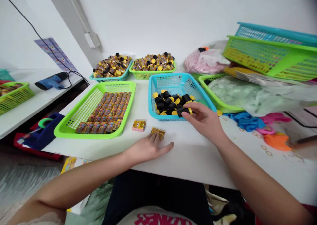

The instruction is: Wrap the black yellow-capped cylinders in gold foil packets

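Head view shows the right hand [204,119] reaching over the near rim of the blue basket [158,83] on the white worktop [198,159], its grip pinched on a black tube [183,111] with a yellow cap, among more such tubes lying in that basket. Left of the blue basket, the left hand [148,148] lies flat and released on the worktop, fingertips touching a small yellow label [158,132]; a second small packet [138,125] lies just beyond, beside the green basket [74,119] of labelled tubes.

A small packing workshop: a white table [198,159] crowded with plastic baskets [95,111] of sorted little containers.
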Available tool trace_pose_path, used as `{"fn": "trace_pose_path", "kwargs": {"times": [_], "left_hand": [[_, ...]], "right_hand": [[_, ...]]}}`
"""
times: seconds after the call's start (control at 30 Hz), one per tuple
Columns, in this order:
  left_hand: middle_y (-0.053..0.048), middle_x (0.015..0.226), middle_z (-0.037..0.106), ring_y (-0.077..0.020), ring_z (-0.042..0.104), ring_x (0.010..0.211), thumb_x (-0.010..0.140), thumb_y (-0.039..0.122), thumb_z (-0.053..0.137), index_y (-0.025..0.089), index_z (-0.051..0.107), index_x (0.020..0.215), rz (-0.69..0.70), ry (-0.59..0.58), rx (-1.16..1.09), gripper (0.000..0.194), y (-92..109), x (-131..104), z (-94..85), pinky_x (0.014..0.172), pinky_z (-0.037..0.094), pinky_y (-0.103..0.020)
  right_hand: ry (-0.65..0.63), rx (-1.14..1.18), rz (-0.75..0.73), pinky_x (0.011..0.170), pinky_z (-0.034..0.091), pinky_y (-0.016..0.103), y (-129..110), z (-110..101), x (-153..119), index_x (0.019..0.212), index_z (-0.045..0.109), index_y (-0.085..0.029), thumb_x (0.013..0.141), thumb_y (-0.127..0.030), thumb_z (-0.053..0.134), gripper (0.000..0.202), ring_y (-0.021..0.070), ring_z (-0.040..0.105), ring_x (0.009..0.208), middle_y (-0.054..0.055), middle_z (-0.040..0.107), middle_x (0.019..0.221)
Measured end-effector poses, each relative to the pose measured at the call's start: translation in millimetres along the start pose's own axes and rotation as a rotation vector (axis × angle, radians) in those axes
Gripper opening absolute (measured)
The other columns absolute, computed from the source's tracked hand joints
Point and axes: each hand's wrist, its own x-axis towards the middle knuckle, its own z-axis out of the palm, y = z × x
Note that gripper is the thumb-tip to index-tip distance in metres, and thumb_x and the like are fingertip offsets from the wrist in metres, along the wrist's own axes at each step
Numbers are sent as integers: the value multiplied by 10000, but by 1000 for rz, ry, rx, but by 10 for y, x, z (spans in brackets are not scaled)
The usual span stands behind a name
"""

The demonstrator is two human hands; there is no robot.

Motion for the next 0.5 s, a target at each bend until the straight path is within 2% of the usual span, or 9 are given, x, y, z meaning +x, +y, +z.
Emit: {"fn": "trace_pose_path", "kwargs": {"times": [0.07, 0.17, 0.23, 0.3, 0.4, 0.5], "left_hand": [[-195, 1230, 686, -300, 676, 1145, 952, 35, 406, 214, 376, 1467, -22, -11, -50, 546, 16, -28, -47, 897, 577, -417], [-146, 1243, 690, -245, 686, 1120, 939, 32, 413, 184, 464, 1400, -171, -9, -370, 487, 8, -63, -139, 914, 566, -348], [-101, 1198, 713, -207, 715, 1017, 922, 36, 425, 203, 491, 1378, -320, 61, -661, 490, -34, -56, -222, 875, 572, -320], [-62, 1058, 738, -172, 718, 875, 877, 34, 460, 209, 538, 1346, -418, 205, -894, 506, -98, -9, -322, 796, 575, -291], [-45, 894, 690, -146, 671, 757, 796, 44, 525, 180, 708, 1103, -445, 379, -1186, 382, -208, 133, -475, 662, 549, -244], [-69, 882, 611, -144, 653, 730, 759, 80, 575, 138, 748, 754, -370, 390, -1463, 183, -311, 320, -600, 594, 530, -235]], "right_hand": [[-2, 6, 16, 731, 606, 323, -20, -7, -7, 1009, 699, -255, 819, -404, 736, 244, 160, 631, 849, 48, 657, 974], [-15, 57, 30, 634, 604, 296, -67, -18, -21, 1028, 691, -255, 811, -375, 752, 255, 126, 625, 735, 32, 639, 985], [-11, 106, 39, 575, 602, 291, -109, -19, -30, 1037, 678, -253, 812, -359, 757, 261, 97, 627, 643, 32, 623, 1053], [3, 141, 36, 558, 605, 293, -156, -11, -38, 1032, 671, -255, 812, -337, 763, 252, 81, 629, 595, 29, 606, 1090], [-5, 180, 28, 588, 618, 299, -227, 12, -53, 1031, 670, -271, 824, -287, 754, 223, 80, 638, 618, 15, 578, 1093], [-50, 207, 70, 639, 627, 291, -305, 40, -77, 1043, 670, -297, 867, -223, 698, 194, 73, 636, 678, 1, 532, 1120]]}}
